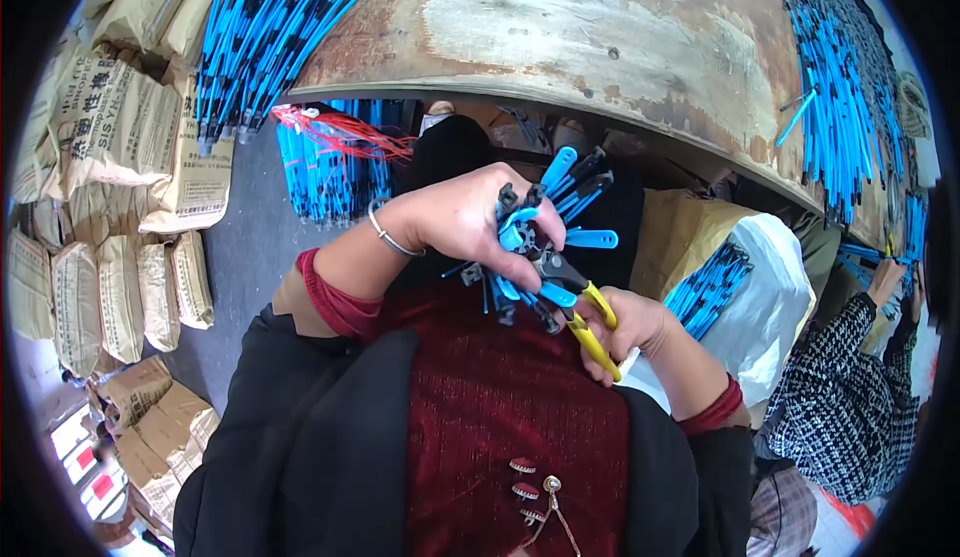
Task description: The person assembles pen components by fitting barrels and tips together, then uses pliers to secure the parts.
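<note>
left hand [470, 217] curls over blue strips [595, 239], right hand [634, 323] grasps pliers [592, 347].

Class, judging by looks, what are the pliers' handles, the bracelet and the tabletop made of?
Pliers' handles: probably plastic or rubber, smooth and evenly bright yellow. Bracelet: likely polished metal, silvery and shiny. Tabletop: apparently wood, perhaps plywood, its brownish finish worn into pale patches.

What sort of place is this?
Probably a workshop: blue-and-black strips lie in bundles on a worn wooden table, brown sacks are piled at the left, and the person's right hand holds yellow-handled pliers.
</note>
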Demonstrator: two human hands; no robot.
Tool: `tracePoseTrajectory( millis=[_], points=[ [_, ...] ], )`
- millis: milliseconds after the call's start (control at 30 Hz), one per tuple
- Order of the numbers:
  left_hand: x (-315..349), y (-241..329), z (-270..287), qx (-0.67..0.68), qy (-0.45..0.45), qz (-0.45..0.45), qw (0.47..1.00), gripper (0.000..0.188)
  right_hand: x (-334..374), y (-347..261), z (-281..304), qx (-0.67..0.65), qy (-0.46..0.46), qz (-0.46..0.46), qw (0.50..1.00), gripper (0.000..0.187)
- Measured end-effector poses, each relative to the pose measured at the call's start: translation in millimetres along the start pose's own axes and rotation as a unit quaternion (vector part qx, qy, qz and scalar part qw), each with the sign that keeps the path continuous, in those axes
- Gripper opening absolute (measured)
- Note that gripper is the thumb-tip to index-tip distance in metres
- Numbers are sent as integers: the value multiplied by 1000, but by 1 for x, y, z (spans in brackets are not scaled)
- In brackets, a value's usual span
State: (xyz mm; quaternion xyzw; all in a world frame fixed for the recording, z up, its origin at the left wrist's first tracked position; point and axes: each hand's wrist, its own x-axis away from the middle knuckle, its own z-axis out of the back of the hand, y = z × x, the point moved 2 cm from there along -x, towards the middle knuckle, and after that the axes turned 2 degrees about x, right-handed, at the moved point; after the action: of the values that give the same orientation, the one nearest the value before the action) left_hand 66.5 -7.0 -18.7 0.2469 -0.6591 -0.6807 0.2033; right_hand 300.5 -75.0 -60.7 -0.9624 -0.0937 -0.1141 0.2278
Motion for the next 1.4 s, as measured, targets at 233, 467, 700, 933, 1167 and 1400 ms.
tracePoseTrajectory(
  millis=[233,467,700,933,1167,1400],
  points=[
    [4,-3,-1,-25,110,35,993,33,13,-44,-28,503,327,109,793,79],
    [2,0,-3,-39,127,58,989,31,14,-37,-36,613,420,91,663,72],
    [6,0,-3,-18,142,63,988,30,9,-41,-49,648,450,61,611,66],
    [5,-4,-4,-33,143,35,989,31,-14,-18,-20,613,462,207,607,57],
    [6,-3,0,-38,147,48,987,34,-11,-5,-14,627,518,257,522,50],
    [-6,-6,-5,3,59,23,998,37,29,-27,-31,360,302,-12,883,54]
  ],
)
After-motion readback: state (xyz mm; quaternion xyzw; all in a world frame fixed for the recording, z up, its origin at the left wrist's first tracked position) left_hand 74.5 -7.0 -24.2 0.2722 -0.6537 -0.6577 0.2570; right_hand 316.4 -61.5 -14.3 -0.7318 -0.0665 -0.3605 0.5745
